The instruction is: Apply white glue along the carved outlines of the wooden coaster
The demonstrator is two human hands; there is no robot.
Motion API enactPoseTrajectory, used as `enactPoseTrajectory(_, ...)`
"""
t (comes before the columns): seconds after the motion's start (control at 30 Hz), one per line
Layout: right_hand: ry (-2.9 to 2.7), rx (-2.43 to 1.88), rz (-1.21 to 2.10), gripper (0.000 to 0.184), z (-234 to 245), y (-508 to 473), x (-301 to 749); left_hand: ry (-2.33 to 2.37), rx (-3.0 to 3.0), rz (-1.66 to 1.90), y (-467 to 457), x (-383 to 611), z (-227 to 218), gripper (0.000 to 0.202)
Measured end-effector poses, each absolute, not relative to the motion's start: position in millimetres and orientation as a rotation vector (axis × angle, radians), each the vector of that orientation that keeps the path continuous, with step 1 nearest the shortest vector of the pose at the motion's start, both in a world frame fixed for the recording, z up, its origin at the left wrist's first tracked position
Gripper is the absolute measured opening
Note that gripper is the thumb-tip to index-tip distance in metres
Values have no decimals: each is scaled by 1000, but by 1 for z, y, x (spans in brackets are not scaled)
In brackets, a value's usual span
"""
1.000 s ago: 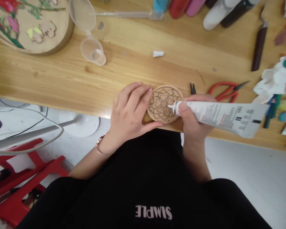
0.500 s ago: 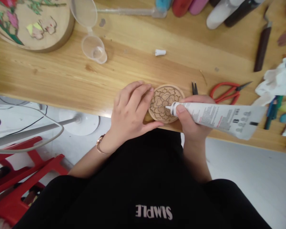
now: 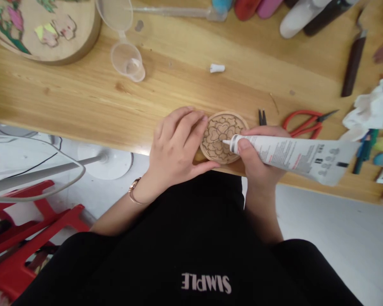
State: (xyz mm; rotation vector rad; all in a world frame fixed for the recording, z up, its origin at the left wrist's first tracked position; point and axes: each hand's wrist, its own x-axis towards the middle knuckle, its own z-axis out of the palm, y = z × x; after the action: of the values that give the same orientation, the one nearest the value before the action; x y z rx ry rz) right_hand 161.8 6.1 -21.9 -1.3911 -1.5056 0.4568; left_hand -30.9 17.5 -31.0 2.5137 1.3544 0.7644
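Observation:
A small round wooden disc (image 3: 221,134) with a flower pattern lies at the near edge of the wooden table (image 3: 185,89). My left hand (image 3: 177,146) rests curled on the disc's left rim, fingers and thumb pinching it in place. My right hand (image 3: 258,161) is closed round a white glue tube (image 3: 293,155). The tube's nozzle touches the middle of the flower pattern.
A small white cap (image 3: 217,68) lies farther back on the table. Red scissors (image 3: 301,121) and small black pliers (image 3: 261,117) sit right of the disc. A clear measuring cup (image 3: 127,61) and a painted wooden round (image 3: 41,29) are at the back left. Bottles and tools crowd the back right.
The tube's nozzle has shifted slightly left across the pattern toward its middle. My left hand has kept its hold on the disc's rim.

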Motion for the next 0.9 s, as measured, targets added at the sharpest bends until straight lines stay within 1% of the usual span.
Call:
enactPoseTrajectory(0.23,-1508,-1378,510,10,-21,7,160,1360,2500,775,17,-31,-32,86)
enactPoseTrajectory(0.37,-1509,-1403,481,7,-21,6,161,1380,2499,762,17,-30,-31,83)
enactPoseTrajectory(0.77,-1512,-1419,507,9,-22,5,163,1370,2450,723,17,-31,-31,83)
enactPoseTrajectory(0.9,-1503,-1422,487,11,-23,4,163,1351,2500,770,17,-31,-30,83)
